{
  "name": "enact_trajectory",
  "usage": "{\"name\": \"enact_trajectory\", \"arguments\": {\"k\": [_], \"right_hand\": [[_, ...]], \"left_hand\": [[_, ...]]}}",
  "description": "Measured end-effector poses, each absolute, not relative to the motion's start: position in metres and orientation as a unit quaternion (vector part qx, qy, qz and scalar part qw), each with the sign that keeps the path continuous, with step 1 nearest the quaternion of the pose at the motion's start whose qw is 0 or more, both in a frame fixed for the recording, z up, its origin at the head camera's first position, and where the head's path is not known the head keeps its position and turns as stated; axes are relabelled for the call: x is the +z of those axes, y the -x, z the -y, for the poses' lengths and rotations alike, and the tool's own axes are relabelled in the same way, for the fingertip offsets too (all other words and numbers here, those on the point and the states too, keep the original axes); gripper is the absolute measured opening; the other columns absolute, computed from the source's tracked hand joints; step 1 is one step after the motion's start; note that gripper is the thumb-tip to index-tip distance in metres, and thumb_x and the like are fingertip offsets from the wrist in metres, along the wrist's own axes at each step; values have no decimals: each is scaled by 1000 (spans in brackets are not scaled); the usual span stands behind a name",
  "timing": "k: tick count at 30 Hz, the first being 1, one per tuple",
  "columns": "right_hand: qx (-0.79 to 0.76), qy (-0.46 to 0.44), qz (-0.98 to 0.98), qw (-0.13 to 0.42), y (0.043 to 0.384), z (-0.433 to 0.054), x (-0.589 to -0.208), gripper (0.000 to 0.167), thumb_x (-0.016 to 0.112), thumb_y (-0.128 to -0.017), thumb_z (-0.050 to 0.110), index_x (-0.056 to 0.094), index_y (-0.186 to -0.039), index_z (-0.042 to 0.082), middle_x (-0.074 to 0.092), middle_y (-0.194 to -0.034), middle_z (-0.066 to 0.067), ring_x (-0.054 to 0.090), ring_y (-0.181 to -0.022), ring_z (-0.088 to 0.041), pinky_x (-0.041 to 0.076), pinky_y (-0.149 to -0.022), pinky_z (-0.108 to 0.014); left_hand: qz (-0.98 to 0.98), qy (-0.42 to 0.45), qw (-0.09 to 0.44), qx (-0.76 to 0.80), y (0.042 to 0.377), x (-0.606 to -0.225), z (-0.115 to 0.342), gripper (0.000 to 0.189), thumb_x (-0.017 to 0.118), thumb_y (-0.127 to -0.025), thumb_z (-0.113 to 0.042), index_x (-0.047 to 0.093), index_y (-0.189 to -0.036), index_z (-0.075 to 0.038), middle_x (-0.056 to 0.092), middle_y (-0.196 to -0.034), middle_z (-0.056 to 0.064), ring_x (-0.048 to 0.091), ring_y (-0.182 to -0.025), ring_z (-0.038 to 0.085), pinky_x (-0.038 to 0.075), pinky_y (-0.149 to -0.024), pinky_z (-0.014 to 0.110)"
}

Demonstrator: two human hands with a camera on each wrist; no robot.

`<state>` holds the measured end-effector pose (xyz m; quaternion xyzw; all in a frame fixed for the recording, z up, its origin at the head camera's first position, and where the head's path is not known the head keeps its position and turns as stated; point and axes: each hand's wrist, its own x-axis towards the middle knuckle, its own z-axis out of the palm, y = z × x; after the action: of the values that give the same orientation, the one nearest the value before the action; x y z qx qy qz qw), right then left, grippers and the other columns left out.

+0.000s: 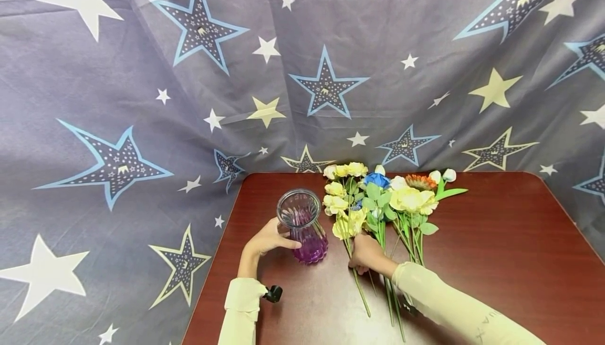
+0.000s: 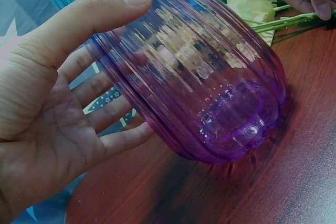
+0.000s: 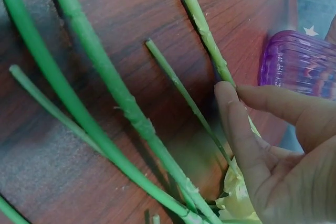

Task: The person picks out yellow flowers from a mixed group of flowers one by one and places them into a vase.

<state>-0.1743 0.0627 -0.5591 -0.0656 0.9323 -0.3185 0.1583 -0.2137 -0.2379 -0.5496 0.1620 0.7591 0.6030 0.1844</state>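
Observation:
A clear glass vase (image 1: 309, 242) with a ribbed body and purple base stands on the table. My left hand (image 1: 270, 239) holds it from the left side; in the left wrist view the thumb lies across the near side of the vase (image 2: 231, 124) and the fingers reach behind it. To the right of the vase, my right hand (image 1: 371, 254) pinches the stem of a yellow flower (image 1: 348, 224). The right wrist view shows thumb and forefinger meeting on that green stem (image 3: 202, 27), with its lower end running out beyond them.
Beside the right hand lie more flowers: a blue rose (image 1: 376, 179), large pale yellow blooms (image 1: 410, 200), an orange flower (image 1: 420, 181) and white buds (image 1: 449, 175). Their long stems (image 1: 396, 308) pass under the right forearm. A star-patterned cloth (image 1: 326, 140) hangs behind the brown table (image 1: 496, 261).

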Motion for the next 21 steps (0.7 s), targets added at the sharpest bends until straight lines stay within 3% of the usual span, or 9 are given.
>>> {"name": "enact_trajectory", "arguments": {"k": [8,21], "right_hand": [[-310,58,-936,160,175,-63,-558,24,79,-68,-2,63,-54,8,64,-47,-6,66,-42,-20,52,-40,-27],[-335,7,-920,204,177,-64,-558,29,85,-72,7,62,-56,9,66,-52,-8,68,-45,-20,59,-48,-32]], "left_hand": [[-759,-163,185,602,215,-550,238,88,90,-72,-4,47,-148,-5,56,-146,19,51,-139,37,42,-116,54],[-758,-152,184,607,213,-550,238,84,88,-75,-1,46,-148,-5,56,-146,20,50,-139,40,40,-117,55]]}}
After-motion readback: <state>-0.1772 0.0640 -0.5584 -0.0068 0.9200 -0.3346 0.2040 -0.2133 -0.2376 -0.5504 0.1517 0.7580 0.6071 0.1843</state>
